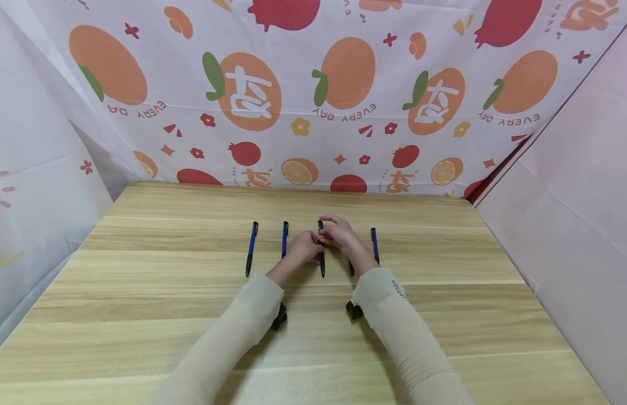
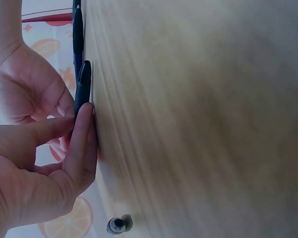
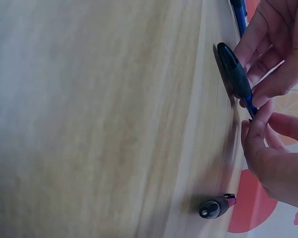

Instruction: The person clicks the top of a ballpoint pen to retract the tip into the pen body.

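Observation:
A blue pen with a black grip and clip [image 1: 322, 268] stands at the middle of a row of similar pens, its black end towards me. My left hand [image 1: 304, 246] pinches it from the left, thumb and fingers around its lower half. From the right, my right hand [image 1: 342, 235] holds its blue upper part, one finger stretched along the top end. In the right wrist view, the held pen's black grip [image 3: 229, 62] leans slightly off the wood, a shadow beside it. Both hands nearly touch, and fingers cover part of the barrel.
Two pens lie to the left, the outer pen [image 1: 251, 249] and the inner pen [image 1: 285, 232]. On the right lie a partly covered pen [image 1: 351, 269] and another pen [image 1: 375, 246]. The wooden table [image 1: 313, 360] meets a fruit-print cloth [image 1: 303, 140] at the back.

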{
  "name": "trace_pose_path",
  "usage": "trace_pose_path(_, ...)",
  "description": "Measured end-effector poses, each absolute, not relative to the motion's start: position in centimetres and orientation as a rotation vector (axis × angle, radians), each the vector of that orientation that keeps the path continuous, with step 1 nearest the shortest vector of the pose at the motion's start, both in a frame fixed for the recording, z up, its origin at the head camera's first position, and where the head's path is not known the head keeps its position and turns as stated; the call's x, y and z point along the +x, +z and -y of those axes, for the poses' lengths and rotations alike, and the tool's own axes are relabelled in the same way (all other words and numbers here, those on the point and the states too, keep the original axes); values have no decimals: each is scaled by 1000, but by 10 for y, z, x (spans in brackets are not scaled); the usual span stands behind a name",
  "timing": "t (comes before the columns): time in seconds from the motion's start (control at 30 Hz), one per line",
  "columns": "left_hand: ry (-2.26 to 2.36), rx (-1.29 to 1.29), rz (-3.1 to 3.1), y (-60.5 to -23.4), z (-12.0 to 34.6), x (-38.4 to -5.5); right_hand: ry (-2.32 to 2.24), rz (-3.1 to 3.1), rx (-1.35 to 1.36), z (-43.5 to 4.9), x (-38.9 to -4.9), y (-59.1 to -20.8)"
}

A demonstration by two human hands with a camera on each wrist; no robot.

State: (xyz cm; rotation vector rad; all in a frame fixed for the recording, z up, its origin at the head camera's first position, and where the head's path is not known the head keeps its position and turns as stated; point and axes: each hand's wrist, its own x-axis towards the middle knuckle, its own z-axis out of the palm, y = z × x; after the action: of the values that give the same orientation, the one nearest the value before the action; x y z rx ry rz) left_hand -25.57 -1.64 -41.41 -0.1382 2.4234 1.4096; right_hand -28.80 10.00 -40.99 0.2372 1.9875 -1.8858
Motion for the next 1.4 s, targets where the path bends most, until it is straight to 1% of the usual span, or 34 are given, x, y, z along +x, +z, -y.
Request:
trace_pose_path(0.33, 1298, -137, -2517, -415, 14, -259, -1897, -1992, 224, -100, -289, -410)
trace_pose_path(1.4, 1328, -165, -2478, -414, 16, -260, -1941, -1963, 215, -104, -284, -408)
